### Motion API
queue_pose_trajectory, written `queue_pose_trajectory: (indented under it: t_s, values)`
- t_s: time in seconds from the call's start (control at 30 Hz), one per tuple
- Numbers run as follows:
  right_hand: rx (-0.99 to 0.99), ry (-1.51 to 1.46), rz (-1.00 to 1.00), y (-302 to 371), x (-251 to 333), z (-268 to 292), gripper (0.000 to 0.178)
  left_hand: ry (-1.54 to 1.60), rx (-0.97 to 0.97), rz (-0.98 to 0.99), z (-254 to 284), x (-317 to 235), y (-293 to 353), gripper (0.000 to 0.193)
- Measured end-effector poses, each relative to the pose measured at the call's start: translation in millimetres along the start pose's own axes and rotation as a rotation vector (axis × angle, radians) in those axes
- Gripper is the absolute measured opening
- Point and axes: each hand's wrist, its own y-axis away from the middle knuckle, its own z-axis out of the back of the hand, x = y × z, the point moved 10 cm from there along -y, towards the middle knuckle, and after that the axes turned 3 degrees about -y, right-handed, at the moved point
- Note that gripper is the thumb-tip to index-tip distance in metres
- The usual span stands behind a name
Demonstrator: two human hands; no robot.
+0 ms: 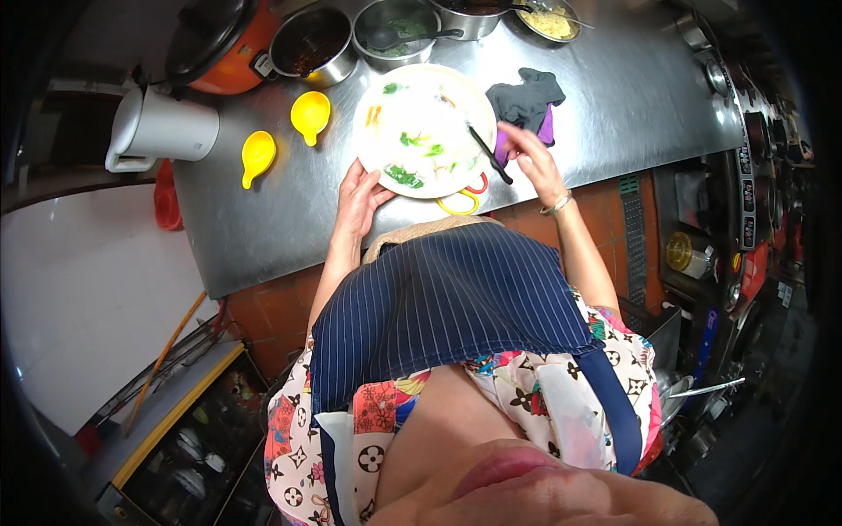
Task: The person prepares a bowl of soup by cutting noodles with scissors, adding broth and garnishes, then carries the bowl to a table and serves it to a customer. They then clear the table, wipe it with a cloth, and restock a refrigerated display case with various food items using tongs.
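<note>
My left hand [361, 195] grips the near rim of a large round white plate [427, 92] with green leaves and pale pieces of food on it, fingers curled onto the edge and thumb on top; I judge the grip is there to steady the plate. The plate sits on the brushed steel countertop [263, 219], just ahead of both hands.

My right hand [531, 158] is pinched around the top end of a pair of thin dark chopsticks [488, 152], whose tips reach leftward from it over the plate's right side. The slant looks meant for working the food while the wrist stays off the plate.

Just beyond the right hand lies a crumpled dark grey cloth over something purple [527, 103]. Between the two hands, tucked under the plate's near edge, yellow and red loop handles [465, 200] show, perhaps scissors; I cannot tell.

Left of the left hand lie two small yellow plastic spoon-shaped dishes [310, 115], and further left a white plastic jug [162, 131]. Beyond the plate stand several steel pots [311, 44] and an orange cooker with a black lid [219, 44].
</note>
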Motion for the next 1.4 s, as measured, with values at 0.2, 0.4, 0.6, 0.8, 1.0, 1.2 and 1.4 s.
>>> queue_pose_trajectory:
  t_s: [0.2, 0.4, 0.6, 0.8, 1.0, 1.2, 1.4]
  values:
    - [-0.342, -0.124, -0.276, -120, -51, 86, 0.044, 0.028, -0.012, 0.021, -5, -30, 4, 0.044]
    - [-0.459, -0.390, -0.373, -190, -25, 147, 0.050, 0.063, 0.006, 0.042, -73, -35, 30, 0.047]
    - [-0.577, -0.001, -0.152, -229, 5, 145, 0.028, 0.097, 0.060, 0.088, -85, -22, 19, 0.047]
    - [-0.229, 0.607, 0.133, -217, 98, 111, 0.028, 0.090, 0.097, 0.083, -89, -26, 20, 0.047]
    - [0.048, 0.798, 0.261, -197, 147, 91, 0.022, 0.110, 0.115, 0.068, -83, -44, 13, 0.048]
    - [0.242, 0.817, 0.240, -186, 161, 73, 0.022, 0.163, 0.110, 0.079, -94, -48, 6, 0.051]
    - [0.066, 0.499, 0.118, -205, 146, 99, 0.022, 0.157, 0.132, 0.072, -97, -49, -4, 0.050]
